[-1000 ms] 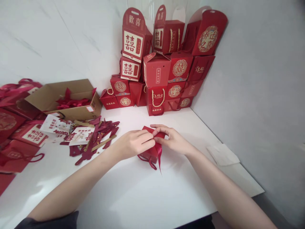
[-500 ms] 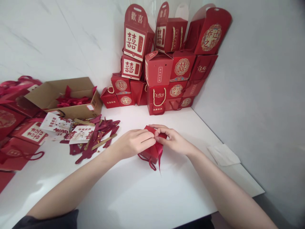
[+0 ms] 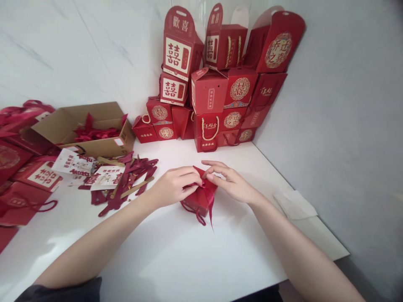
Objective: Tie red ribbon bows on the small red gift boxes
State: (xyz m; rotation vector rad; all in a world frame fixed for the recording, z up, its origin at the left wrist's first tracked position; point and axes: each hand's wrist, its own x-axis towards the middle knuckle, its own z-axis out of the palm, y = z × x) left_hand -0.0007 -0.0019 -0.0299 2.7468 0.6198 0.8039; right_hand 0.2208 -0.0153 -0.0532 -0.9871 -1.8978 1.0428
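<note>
1. Left hand (image 3: 178, 185): clenched, fingers curled inward over the top of a small red gift box (image 3: 201, 201). The fingertips pinch a red satin ribbon (image 3: 211, 204) where it gathers at the box top.
2. Right hand (image 3: 229, 182): partly open, fingers spread and nearly straight, not clenched. The fingertips touch the ribbon close beside the left hand's fingertips. A firm pinch cannot be told from here.
3. Box position: on the white table (image 3: 189, 260), directly beneath and between both hands. A red cord handle (image 3: 192, 212) lies on the tabletop at its near-left side, and a ribbon tail hangs down its front.
4. Left of the hands: an open cardboard carton (image 3: 103, 147) holds red ribbons (image 3: 91, 134). Near it on the table lie dark red strips (image 3: 126, 176), wooden sticks (image 3: 137, 187) and printed cards (image 3: 107, 177).
5. Far side: red gift boxes and bags (image 3: 209, 91) are stacked against the wall corner. A folded white tissue (image 3: 294, 204) lies at the right.
6. Writing: "歡喜" and "囍" on a tall box (image 3: 180, 42); "乔迁之喜" on a bag (image 3: 278, 50); "百年好合" on a box (image 3: 210, 125). No brand is legible. Smaller print is too small to read.
</note>
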